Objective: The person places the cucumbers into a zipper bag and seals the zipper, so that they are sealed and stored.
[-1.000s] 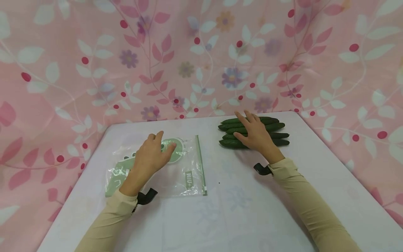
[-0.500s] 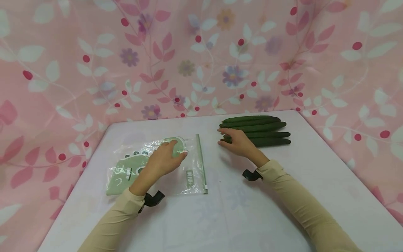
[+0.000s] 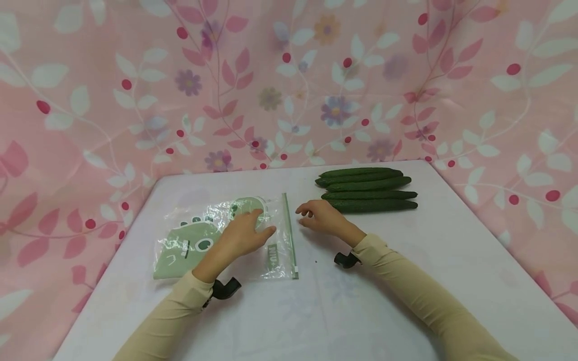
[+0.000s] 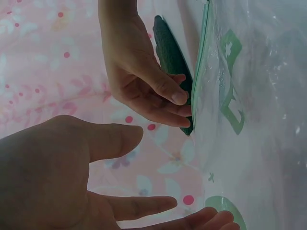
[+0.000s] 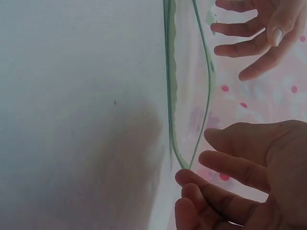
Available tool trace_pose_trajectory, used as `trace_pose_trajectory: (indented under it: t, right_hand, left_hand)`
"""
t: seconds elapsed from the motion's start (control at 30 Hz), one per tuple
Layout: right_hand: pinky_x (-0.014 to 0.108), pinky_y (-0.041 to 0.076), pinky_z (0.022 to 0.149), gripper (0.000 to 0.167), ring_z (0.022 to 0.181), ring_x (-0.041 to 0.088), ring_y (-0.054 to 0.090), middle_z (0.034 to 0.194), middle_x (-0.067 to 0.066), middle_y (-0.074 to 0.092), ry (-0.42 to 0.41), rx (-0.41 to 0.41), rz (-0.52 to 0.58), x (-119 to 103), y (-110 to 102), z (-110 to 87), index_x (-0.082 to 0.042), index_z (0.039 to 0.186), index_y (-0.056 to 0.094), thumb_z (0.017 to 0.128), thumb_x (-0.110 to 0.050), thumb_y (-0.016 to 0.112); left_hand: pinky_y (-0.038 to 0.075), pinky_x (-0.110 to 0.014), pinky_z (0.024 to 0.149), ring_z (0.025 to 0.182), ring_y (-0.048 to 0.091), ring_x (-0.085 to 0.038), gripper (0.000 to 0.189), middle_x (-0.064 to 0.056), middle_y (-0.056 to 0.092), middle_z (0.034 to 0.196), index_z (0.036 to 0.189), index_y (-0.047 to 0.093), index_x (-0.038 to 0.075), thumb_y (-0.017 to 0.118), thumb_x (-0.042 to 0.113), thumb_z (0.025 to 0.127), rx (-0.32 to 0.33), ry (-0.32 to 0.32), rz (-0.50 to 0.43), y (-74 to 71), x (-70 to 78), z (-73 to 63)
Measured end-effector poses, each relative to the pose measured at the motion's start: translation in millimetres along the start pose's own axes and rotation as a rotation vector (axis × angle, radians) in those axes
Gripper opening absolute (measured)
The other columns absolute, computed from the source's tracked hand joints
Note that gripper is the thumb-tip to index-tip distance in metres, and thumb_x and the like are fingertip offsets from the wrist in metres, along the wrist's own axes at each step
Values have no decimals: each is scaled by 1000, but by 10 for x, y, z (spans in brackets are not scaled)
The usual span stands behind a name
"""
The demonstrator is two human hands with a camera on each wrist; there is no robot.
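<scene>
A clear zip bag [image 3: 191, 243] with a green cartoon print lies flat on the left of the table. Over its right half hovers my left hand [image 3: 244, 234], thumb and fingers spread, with nothing held. Just right of the bag's green zip strip [image 3: 289, 235] is my right hand [image 3: 324, 217], its fingers loosely bent and empty. Seen from the right wrist, the two green zip edges [image 5: 168, 72] part into a loop, and my right fingertips [image 5: 184, 177] are right at its near end. Several dark green cucumbers [image 3: 372, 205] lie side by side behind my right hand.
A white cloth covers the table [image 3: 361, 311]. Behind and beside it hangs a pink floral curtain [image 3: 289, 90]. A small white slider [image 3: 295, 271] sits at the near end of the zip strip. Black wrist mounts [image 3: 346, 259] stick out below the sleeves.
My right hand has moved left and nearer, from above the cucumbers to beside the bag's zip edge. My left hand has shifted right and lower over the bag.
</scene>
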State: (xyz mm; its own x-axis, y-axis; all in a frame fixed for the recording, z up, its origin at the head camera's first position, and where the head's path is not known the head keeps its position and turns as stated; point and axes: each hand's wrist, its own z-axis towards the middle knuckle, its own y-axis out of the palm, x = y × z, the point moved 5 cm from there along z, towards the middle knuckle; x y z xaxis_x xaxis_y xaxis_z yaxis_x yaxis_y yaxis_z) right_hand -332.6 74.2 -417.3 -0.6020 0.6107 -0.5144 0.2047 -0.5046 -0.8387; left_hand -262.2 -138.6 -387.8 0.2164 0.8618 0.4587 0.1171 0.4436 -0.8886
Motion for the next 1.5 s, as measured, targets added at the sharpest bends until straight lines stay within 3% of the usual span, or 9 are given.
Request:
trace_pose_trajectory:
  t: [0.3,0.5,0.83,1.13,1.4,1.5]
  right_hand:
    - [35,55,75,26,82,18,64,91,7,71,-30,-41,-28,-16,181,122,1,115,76,93,-12,77]
    - [32,53,70,20,74,14,61,84,3,70,-69,-28,-13,-57,231,153,-3,111,78,94,-14,78]
    - [28,52,65,22,67,9,60,83,3,71,-100,-5,136,-126,293,163,-2,114,75,96,-12,70]
    - [29,55,72,32,79,13,65,92,7,73,-53,-55,229,-184,371,187,3,126,69,97,-9,67]
    - [29,56,82,43,90,13,69,101,5,75,-71,-101,246,-223,440,212,-4,136,67,95,-13,77]
    - [30,56,82,48,91,12,68,104,4,74,-85,-120,230,-243,461,209,-7,141,65,95,-16,77]
  left_hand:
    - [46,-60,104,132,52,-46,73,-30,56,141,151,47,-5,64,44,100,-3,1,-2,92,-1,-11]
    - [47,-59,103,129,55,-44,70,-29,59,138,149,49,-5,63,43,100,-14,22,6,145,20,-6]
    - [48,-56,103,128,57,-41,70,-26,60,138,148,52,-5,62,47,101,-37,12,-13,238,1,14]
    - [50,-54,101,124,60,-40,73,-26,63,133,140,57,-11,61,51,101,-29,19,-43,265,15,56]
    - [57,-50,86,104,69,-36,71,-21,72,111,133,62,-11,59,53,102,-11,24,-89,270,-7,138]
    - [56,-42,67,81,69,-26,61,-12,71,91,123,66,-9,61,48,102,-8,7,-124,284,-31,160]
